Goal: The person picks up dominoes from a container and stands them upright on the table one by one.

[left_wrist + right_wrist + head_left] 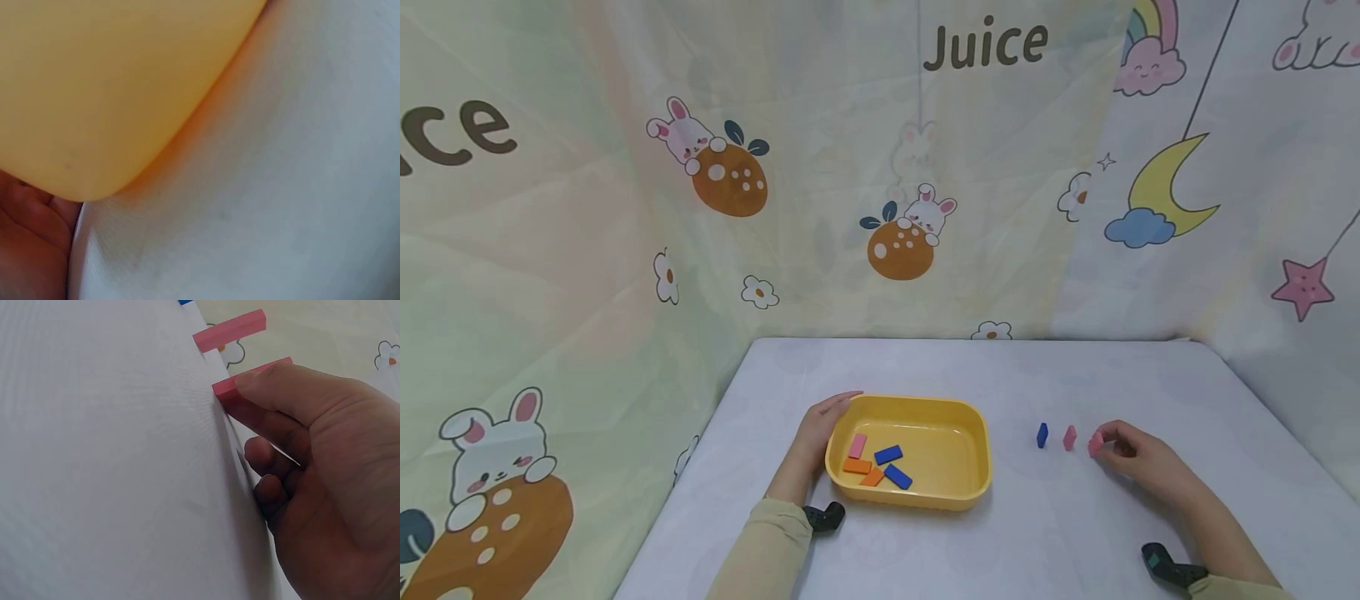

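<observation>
Pink block (1095,447), one: pinched between thumb and forefinger of the right hand (1138,458), right grip clamped on it; located at the right end of a short row on the table (1015,550). Whether its foot is touching the table cannot be told.
Yellow tray (925,498), one: placed left of the row. Five pieces contained, gathered in its left half: pink piece (857,446), orange pieces (857,467) (872,477), blue pieces (888,454) (898,477).
Left hand (815,432): laid along the tray's left end, grip unclosed.
Row, remainder: blue block (1042,435) and second pink block (1070,438), both stood upright, set apart.
By the head view alone, the tray's contents are shown; by the right wrist view, the curled lower fingers; by the left wrist view, the tray's outer wall close up.
Open room is left between tray and row, and behind both; the table's far edge is backed by printed cloth (820,167).
</observation>
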The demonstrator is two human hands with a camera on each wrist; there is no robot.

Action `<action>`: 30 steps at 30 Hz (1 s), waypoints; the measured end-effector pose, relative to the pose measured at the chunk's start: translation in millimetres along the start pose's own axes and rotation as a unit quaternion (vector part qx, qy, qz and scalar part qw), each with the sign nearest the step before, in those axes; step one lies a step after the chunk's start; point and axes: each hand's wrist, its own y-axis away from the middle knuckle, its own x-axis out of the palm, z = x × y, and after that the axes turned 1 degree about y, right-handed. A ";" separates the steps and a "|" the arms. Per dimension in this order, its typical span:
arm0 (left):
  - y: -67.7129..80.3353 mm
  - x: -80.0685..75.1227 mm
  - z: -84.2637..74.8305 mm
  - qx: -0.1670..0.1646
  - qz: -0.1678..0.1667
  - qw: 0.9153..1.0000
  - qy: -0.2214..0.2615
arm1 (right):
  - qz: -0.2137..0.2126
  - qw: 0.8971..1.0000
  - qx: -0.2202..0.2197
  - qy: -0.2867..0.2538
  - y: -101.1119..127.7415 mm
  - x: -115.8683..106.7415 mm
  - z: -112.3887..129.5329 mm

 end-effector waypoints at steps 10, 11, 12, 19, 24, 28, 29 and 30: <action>1.4 -0.3 -0.6 0.003 0.002 1.000 -0.004 | -0.002 1.000 0.000 -0.007 3.1 0.4 3.0; 1.3 -0.4 -0.6 0.002 0.001 1.000 -0.003 | -0.002 1.000 0.001 -0.006 3.0 0.9 2.6; 1.2 -0.4 -0.4 0.005 0.001 1.000 -0.005 | -0.003 1.000 0.001 -0.006 2.8 1.3 2.2; 2.3 -0.1 0.6 0.009 -0.002 1.000 -0.009 | 0.000 1.000 0.003 -0.004 1.4 2.2 1.1; 2.3 -0.1 1.0 0.011 -0.002 1.000 -0.011 | 0.003 1.000 0.007 -0.004 2.6 0.3 1.6; 2.9 0.0 -0.7 0.007 -0.002 1.000 -0.010 | 0.013 1.000 0.016 -0.004 3.2 -2.8 3.2; 3.0 0.0 -1.1 0.007 -0.002 1.000 -0.010 | 0.016 1.000 0.017 -0.004 3.3 -4.2 3.9; 3.1 0.0 -1.6 0.003 -0.002 1.000 -0.008 | 0.022 1.000 0.019 -0.008 3.4 -6.4 4.8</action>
